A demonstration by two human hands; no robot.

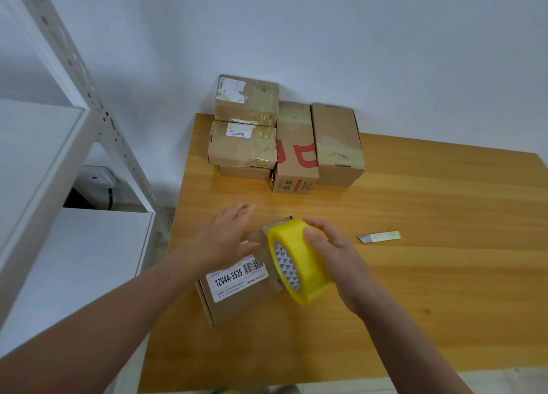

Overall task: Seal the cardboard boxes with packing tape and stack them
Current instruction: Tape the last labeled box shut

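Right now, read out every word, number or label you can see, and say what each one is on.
"12V4A-5525": white label on the near box; barcode beside it, fine print below too small to read.
Big red letters on the tall back box: sideways, partly hidden, not readable.
Labels on the stacked boxes: blurred.
Tape roll core: a printed pattern, no legible words.
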